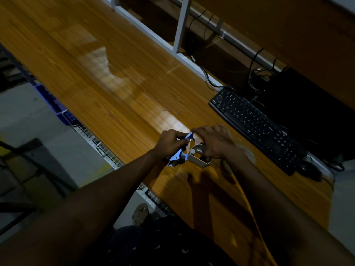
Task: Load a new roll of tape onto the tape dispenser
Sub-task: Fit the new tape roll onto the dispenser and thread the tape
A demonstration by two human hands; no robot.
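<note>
Left grip [171,143] closed round the blue metal front end of the tape dispenser [184,152], fingers wrapped over the frame near the cutter. Right grip [213,143] closed over the rear of the same tool, covering the hub and what looks like a clear tape roll [247,152] at the wrist side, though dim light and blur make that roll hard to confirm. Dispenser held just above the wooden bench [124,83], between both hands, pale handle pointing back toward the body.

Likely handling: dispenser light but rigid, metal plate stiff, serrated blade at the blue end sharp, so best held by the frame sides and the handle, away from the teeth. Tape roll light, hollow, easily squashed out of round if pinched hard; smooth outer face probably slippery, loose end sticky. Best taken by the rim edges or through the core, then pushed square onto the hub.

Further out: black keyboard [257,127] on the bench to the right, well apart from the hands, mouse [309,171] beside its near end.
</note>
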